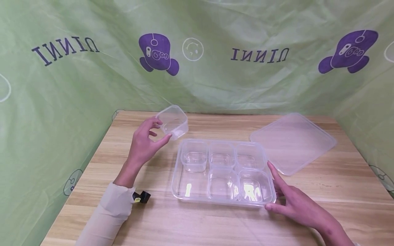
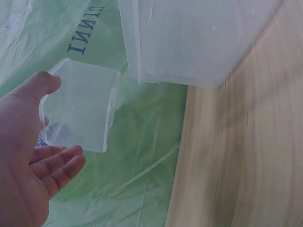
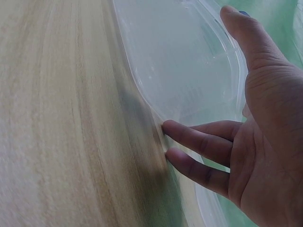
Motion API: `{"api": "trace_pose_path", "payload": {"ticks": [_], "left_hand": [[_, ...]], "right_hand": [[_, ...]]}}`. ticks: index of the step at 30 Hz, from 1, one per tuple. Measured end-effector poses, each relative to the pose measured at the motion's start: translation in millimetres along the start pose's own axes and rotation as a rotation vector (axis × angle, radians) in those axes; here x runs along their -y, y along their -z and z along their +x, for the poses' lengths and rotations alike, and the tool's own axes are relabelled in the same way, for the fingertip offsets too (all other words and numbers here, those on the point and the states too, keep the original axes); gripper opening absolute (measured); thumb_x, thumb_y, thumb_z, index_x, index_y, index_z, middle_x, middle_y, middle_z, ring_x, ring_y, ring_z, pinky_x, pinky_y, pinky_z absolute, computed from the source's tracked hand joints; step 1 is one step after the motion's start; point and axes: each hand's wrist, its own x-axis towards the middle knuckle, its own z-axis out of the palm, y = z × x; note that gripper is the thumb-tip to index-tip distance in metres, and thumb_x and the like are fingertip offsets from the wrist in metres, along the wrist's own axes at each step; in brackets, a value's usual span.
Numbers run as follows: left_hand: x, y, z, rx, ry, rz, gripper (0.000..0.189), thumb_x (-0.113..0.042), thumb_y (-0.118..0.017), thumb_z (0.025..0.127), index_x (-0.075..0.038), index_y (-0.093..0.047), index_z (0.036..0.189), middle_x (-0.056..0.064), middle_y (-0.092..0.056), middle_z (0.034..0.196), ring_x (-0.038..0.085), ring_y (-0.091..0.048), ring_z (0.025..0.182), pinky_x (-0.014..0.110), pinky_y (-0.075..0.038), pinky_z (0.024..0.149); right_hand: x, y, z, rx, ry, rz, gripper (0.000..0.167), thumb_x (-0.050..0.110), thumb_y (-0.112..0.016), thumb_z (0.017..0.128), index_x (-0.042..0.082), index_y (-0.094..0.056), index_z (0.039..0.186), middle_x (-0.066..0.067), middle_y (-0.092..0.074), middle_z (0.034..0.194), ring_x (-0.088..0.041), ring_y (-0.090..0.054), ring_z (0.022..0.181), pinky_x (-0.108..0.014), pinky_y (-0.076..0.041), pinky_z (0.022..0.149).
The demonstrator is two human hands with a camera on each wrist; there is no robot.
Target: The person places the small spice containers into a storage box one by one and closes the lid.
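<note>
A small clear plastic container (image 1: 173, 124) is tilted above the back left of the table, pinched between the thumb and fingers of my left hand (image 1: 147, 140). It also shows in the left wrist view, where the container (image 2: 80, 106) is between thumb and fingers. A large clear plastic box (image 1: 192, 198) stands on the table with several small containers (image 1: 253, 184) inside. Its front left part holds no container. My right hand (image 1: 297, 203) touches the box's right end, thumb at the near corner and fingers extended along the side.
A flat translucent lid (image 1: 293, 143) lies on the wooden table (image 1: 323, 201) behind and right of the box. Green printed curtain (image 1: 209, 85) hangs along the table's back and sides. A small black object (image 1: 144, 196) is at the left cuff.
</note>
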Motion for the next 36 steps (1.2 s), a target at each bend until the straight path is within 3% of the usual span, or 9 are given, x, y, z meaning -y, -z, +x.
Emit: {"api": "trace_pose_path", "payload": {"ticks": [7,15,22,28,36], "left_hand": [[-2.9,5.0,-1.5,-0.002,-0.096,-0.009,0.051,-0.012,-0.093,0.074,-0.002,-0.064,0.116,0.009,-0.068,0.112,0.021,-0.066,0.102,0.033,-0.057,0.072],[-7.0,11.3,-4.2,0.094,-0.230,-0.006,0.051,-0.013,-0.094,0.073,-0.001,-0.066,0.113,0.010,-0.068,0.116,0.023,-0.063,0.114,0.036,-0.059,0.074],[-9.7,14.1,-7.9,0.155,-0.272,-0.040,0.051,-0.011,-0.093,0.072,-0.003,-0.063,0.113,0.012,-0.067,0.123,0.024,-0.062,0.115,0.038,-0.060,0.073],[-11.5,15.9,-10.3,0.206,-0.323,-0.077,0.052,-0.008,-0.093,0.071,-0.004,-0.063,0.114,0.010,-0.066,0.126,0.024,-0.062,0.115,0.032,-0.058,0.076],[-17.9,17.1,-14.4,0.258,-0.333,-0.121,0.051,-0.006,-0.091,0.071,-0.007,-0.065,0.114,0.010,-0.068,0.118,0.025,-0.063,0.112,0.028,-0.056,0.079]], "right_hand": [[-1.3,-0.6,-0.6,-0.003,-0.031,-0.008,0.116,0.025,-0.085,0.088,0.016,-0.001,0.166,-0.004,-0.071,0.123,-0.005,-0.068,0.096,-0.027,-0.055,0.084],[0.1,0.3,0.2,-0.002,-0.031,-0.016,0.115,0.026,-0.085,0.088,0.017,-0.001,0.166,-0.003,-0.070,0.123,-0.005,-0.068,0.096,-0.026,-0.055,0.085],[-0.5,-0.3,-0.1,-0.002,-0.037,-0.018,0.115,0.027,-0.085,0.088,0.016,-0.001,0.166,-0.005,-0.070,0.125,-0.006,-0.068,0.099,-0.026,-0.054,0.087],[-1.2,-0.5,-0.5,-0.003,-0.033,-0.017,0.115,0.026,-0.085,0.088,0.016,-0.001,0.166,-0.005,-0.070,0.125,-0.006,-0.069,0.100,-0.025,-0.054,0.087],[-0.5,-0.3,0.1,-0.005,-0.029,-0.021,0.115,0.026,-0.085,0.088,0.015,-0.001,0.166,-0.005,-0.070,0.126,-0.006,-0.069,0.100,-0.024,-0.053,0.088]]}}
